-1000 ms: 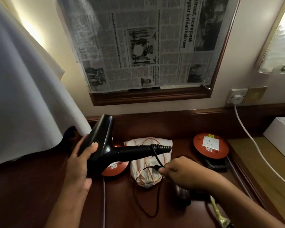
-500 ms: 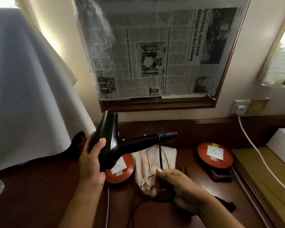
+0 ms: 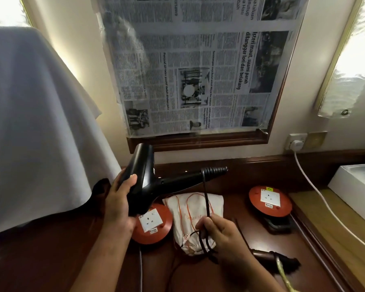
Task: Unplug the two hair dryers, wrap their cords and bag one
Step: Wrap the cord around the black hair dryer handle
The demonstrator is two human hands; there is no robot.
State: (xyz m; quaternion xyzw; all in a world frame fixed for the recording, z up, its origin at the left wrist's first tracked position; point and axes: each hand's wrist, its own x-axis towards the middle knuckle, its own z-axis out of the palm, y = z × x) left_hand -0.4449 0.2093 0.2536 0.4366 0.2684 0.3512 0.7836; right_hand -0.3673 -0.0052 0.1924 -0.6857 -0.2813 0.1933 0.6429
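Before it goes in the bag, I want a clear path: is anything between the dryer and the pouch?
Only the dryer's own cord, hanging from the handle to the right hand directly above the white pouch. The left hand holds the black dryer aloft; nothing else intervenes.

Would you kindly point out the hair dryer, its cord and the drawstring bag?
hair dryer [image 3: 143, 178], head view, on its body.
cord [image 3: 205, 197], head view, hanging stretch.
drawstring bag [image 3: 216, 202], head view, upper cloth.
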